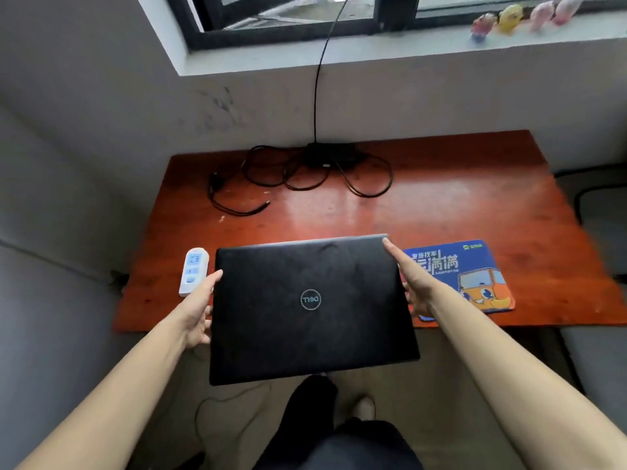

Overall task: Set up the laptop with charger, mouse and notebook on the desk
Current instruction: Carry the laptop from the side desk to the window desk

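Note:
A closed black laptop with a round logo on its lid is held flat between both hands, half over the near edge of the reddish wooden desk. My left hand grips its left side and my right hand grips its right side. The black charger brick lies at the desk's back with its tangled cable, whose loose plug end points right. No mouse or notebook is in view.
A blue mouse pad with an orange cartoon bus lies on the desk's right front. A white remote rests at the left front. A cable runs up the wall to the window. Small toys sit on the sill. My feet are below.

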### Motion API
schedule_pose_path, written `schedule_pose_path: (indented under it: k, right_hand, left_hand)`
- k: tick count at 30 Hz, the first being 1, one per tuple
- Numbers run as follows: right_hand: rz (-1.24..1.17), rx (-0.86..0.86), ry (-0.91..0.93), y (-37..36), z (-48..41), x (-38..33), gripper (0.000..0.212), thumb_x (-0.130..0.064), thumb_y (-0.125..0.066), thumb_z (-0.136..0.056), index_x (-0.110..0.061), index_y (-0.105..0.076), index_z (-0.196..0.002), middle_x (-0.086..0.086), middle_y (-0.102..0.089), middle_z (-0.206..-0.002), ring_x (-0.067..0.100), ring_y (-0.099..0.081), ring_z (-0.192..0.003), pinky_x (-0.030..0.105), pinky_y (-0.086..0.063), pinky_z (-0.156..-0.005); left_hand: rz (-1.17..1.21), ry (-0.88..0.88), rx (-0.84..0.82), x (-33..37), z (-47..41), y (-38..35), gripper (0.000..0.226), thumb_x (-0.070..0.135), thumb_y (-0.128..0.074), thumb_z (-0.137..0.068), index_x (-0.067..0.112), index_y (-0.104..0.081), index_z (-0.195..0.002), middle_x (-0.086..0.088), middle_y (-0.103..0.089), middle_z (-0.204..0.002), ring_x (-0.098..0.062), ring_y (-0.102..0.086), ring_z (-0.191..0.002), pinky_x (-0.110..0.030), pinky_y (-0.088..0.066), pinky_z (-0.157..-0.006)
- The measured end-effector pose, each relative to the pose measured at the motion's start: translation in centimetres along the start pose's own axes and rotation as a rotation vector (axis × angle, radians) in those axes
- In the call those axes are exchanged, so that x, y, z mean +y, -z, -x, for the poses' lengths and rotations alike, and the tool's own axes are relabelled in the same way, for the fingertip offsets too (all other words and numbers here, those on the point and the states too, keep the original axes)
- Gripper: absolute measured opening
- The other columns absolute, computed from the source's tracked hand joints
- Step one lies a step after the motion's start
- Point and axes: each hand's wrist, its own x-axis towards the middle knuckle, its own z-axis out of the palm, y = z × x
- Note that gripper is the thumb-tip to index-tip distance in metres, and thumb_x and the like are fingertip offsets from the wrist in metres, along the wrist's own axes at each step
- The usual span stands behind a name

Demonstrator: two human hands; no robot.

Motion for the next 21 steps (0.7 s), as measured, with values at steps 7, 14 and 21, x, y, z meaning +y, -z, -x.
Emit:
schedule_pose_path:
  k: [7, 14, 21]
  right_hand:
    - [-0.008, 0.01, -0.047, 0.2, -6.3, -3.9, 0.073, -0.098, -0.055, -0.055, -0.034, -0.083, -0.075, -0.004, -0.08, -0.086, 0.018, -0.077, -0.073, 0.025, -0.057, -0.048]
    - [-0.072, 0.154, -0.049, 1.4, -9.1, -6.8, 0.062, -0.096, -0.061, -0.052, -0.038, -0.08, -0.065, -0.013, -0.077, -0.073, 0.008, -0.072, -0.059, 0.026, -0.055, -0.06]
    - [-0.08, 0.211, -0.008, 2.3, -10.7, -8.9, 0.091, -0.09, -0.068, -0.055, -0.025, -0.073, -0.119, -0.003, -0.077, -0.112, 0.023, -0.073, -0.105, 0.039, -0.049, -0.102]
  left_hand:
    - [-0.028, 0.101, -0.066, 4.9, -7.4, -2.3, 0.06, 0.078, -0.046, -0.081, 0.037, -0.054, -0.123, -0.005, -0.057, -0.134, -0.034, -0.052, -0.12, -0.056, -0.041, -0.098]
    - [-0.082, 0.141, -0.163, 10.7, -11.8, -4.4, 0.069, 0.076, -0.048, -0.081, 0.029, -0.057, -0.13, -0.004, -0.06, -0.133, -0.028, -0.058, -0.109, -0.04, -0.046, -0.072]
    - [-0.093, 0.17, -0.2, 13.5, -13.3, -6.8, 0.075, 0.072, -0.047, -0.085, 0.023, -0.048, -0.142, -0.006, -0.053, -0.142, -0.032, -0.051, -0.123, -0.047, -0.041, -0.093]
